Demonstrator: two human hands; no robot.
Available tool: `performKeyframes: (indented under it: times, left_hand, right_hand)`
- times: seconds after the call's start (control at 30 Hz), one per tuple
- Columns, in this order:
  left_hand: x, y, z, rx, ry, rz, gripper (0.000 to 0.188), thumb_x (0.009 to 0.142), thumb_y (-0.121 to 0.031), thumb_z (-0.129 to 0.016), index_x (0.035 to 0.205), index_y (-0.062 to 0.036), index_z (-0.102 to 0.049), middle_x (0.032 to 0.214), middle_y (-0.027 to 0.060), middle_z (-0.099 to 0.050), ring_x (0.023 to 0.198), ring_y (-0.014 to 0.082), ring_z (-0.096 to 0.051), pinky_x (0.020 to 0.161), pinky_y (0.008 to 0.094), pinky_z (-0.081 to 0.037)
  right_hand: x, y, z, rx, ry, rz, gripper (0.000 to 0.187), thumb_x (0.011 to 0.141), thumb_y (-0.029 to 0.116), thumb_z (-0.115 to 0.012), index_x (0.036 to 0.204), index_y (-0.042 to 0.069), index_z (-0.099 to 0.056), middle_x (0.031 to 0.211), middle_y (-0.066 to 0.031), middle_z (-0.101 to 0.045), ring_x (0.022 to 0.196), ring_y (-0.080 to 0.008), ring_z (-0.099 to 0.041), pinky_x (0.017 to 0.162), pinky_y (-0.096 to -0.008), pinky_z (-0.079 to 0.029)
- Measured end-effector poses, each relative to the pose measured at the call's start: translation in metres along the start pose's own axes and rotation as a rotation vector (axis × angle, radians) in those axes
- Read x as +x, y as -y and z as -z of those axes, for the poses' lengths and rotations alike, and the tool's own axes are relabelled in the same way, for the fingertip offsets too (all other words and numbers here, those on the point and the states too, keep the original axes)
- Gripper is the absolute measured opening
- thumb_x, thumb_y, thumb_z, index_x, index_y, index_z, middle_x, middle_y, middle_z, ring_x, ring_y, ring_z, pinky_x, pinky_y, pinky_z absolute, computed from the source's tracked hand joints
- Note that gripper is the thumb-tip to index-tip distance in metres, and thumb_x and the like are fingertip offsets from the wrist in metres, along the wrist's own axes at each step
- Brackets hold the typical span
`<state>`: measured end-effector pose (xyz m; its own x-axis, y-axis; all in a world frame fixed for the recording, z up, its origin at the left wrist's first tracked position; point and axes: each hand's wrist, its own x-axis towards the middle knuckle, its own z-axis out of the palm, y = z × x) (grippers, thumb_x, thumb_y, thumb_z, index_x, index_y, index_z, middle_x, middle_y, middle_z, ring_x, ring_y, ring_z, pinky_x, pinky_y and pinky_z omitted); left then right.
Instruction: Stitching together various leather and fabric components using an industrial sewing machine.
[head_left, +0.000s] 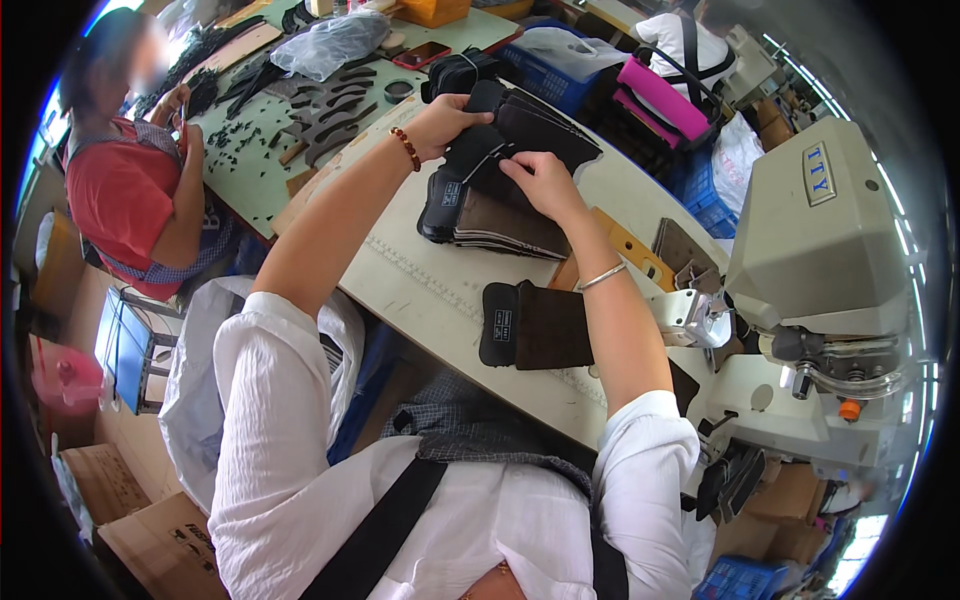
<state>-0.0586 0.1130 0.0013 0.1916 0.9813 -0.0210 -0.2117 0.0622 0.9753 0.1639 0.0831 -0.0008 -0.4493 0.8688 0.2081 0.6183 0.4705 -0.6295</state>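
Note:
Over the far part of the pale worktable, my left hand (450,124) closes on the rounded black end of a black-and-brown fabric piece (474,150). My right hand (545,182) pinches the edge of that piece between thumb and fingers. Beyond them lies a stack of dark pieces (548,135). Just below my hands sits another stack of brown pieces with black ends (510,226), one bearing a small white print. Closer to me, a single brown and black piece (548,326) lies flat, partly behind my right forearm.
A beige sewing machine (815,230) stands at the right. A yellow strip (632,250) lies beside my right forearm. At left, a person in red (130,190) works at a green table (235,180) strewn with black scraps. Blue crates (555,75) stand beyond the worktable (420,300).

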Motion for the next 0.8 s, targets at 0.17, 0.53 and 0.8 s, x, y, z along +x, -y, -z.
performKeyframes:
  times: [0.17,0.53,0.8]
  left_hand:
    - [0.004,0.002,0.000,-0.020,-0.006,0.024,0.022,0.095,-0.006,-0.070,0.115,0.0018,-0.067,0.102,0.0052,-0.073,0.085,0.0120,-0.071,0.077,0.0274,-0.060]
    - [0.004,0.001,-0.001,-0.041,-0.016,0.023,0.023,0.095,-0.005,-0.069,0.117,0.0032,-0.065,0.103,0.0070,-0.072,0.085,0.0133,-0.072,0.078,0.0284,-0.061]
    - [0.002,-0.006,0.003,-0.010,-0.045,-0.140,0.024,0.094,-0.004,-0.070,0.117,0.0031,-0.066,0.107,0.0073,-0.073,0.090,0.0137,-0.071,0.083,0.0288,-0.059]
  right_hand:
    - [0.009,-0.002,-0.001,-0.061,0.019,-0.072,0.033,0.092,0.038,-0.067,0.099,0.009,-0.079,0.088,-0.0192,-0.073,0.089,-0.0385,-0.071,0.081,-0.0440,-0.054]
    - [-0.002,0.015,-0.002,-0.131,-0.028,-0.053,0.031,0.094,0.037,-0.063,0.097,0.009,-0.078,0.088,-0.0193,-0.073,0.090,-0.0392,-0.070,0.080,-0.0462,-0.056]
    - [-0.070,0.031,-0.011,-0.453,-0.045,0.428,0.029,0.084,0.029,-0.076,0.107,0.013,-0.069,0.119,-0.0113,-0.066,0.099,-0.0305,-0.065,0.081,-0.0429,-0.056]
